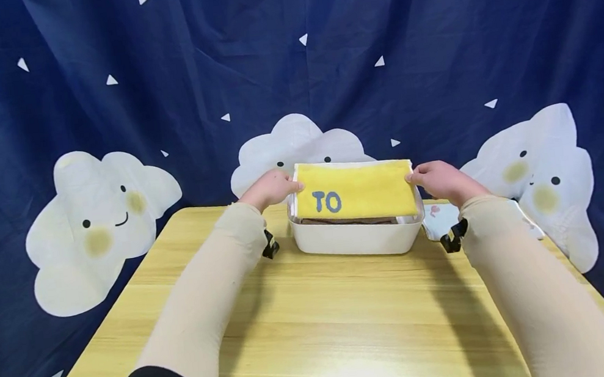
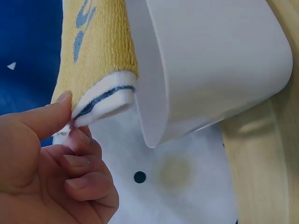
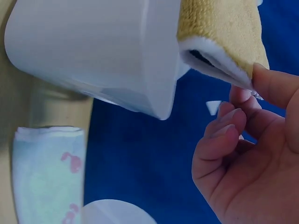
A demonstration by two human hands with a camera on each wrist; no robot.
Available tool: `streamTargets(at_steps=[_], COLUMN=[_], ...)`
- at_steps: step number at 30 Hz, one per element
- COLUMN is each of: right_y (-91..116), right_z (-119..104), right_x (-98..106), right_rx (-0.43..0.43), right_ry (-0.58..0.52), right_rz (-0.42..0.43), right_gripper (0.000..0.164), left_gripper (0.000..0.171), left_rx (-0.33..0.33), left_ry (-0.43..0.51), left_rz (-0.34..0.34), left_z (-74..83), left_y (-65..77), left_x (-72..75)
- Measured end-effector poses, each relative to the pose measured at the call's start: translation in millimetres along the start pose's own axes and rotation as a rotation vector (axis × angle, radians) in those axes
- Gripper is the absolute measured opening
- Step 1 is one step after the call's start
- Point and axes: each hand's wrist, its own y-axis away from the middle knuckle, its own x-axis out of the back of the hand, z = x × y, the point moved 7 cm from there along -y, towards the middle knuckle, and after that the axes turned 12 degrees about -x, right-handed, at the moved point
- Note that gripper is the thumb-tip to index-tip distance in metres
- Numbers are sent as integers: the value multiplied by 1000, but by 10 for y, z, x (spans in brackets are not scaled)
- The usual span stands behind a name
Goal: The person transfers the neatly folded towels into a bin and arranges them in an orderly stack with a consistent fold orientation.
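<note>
A folded yellow towel (image 1: 363, 191) with white edging and blue letters spans the top of a white bin (image 1: 357, 238). My left hand (image 1: 269, 189) pinches its upper left corner between thumb and forefinger; the left wrist view shows the towel's folded end (image 2: 100, 100) with a dark blue stripe. At the opposite corner, my right hand (image 1: 442, 180) pinches the towel the same way, its other fingers loosely curled. Below the towel's front edge, something brown (image 1: 346, 221) shows inside the bin, mostly hidden.
A folded pale cloth (image 3: 49, 172) with pink figures lies on the wooden table (image 1: 321, 321), right of the bin. Behind the table's far edge hangs a dark blue curtain (image 1: 263, 33) printed with clouds and white triangles.
</note>
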Motion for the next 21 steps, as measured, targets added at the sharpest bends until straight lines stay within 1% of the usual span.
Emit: streamTargets(at_steps=[2, 5, 9, 13, 15, 17, 21], right_y=[-88, -199, -280, -333, -347, -353, -353], right_z=[47, 123, 211, 238, 229, 219, 217], right_x=[-30, -91, -162, -188, -204, -215, -239], right_rx=[-20, -47, -84, -96, -97, -96, -107], right_ry=[-15, -42, -38, -24, -16, -1, 13], right_rz=[-7, -15, -27, -11, -1, 12, 21], right_gripper=[42, 41, 39, 37, 37, 36, 35], left_gripper=[33, 32, 26, 27, 26, 27, 38], left_rx=[18, 54, 108, 129, 134, 137, 147], left_ry=[-12, 4, 41, 39, 25, -9, -63], left_rz=[13, 27, 34, 55, 73, 84, 92], left_z=[-23, -69, -118, -158, -173, -188, -226], left_y=[-53, -118, -154, -174, -180, -193, -219], left_x=[-18, -64, -136, -182, -198, -215, -249])
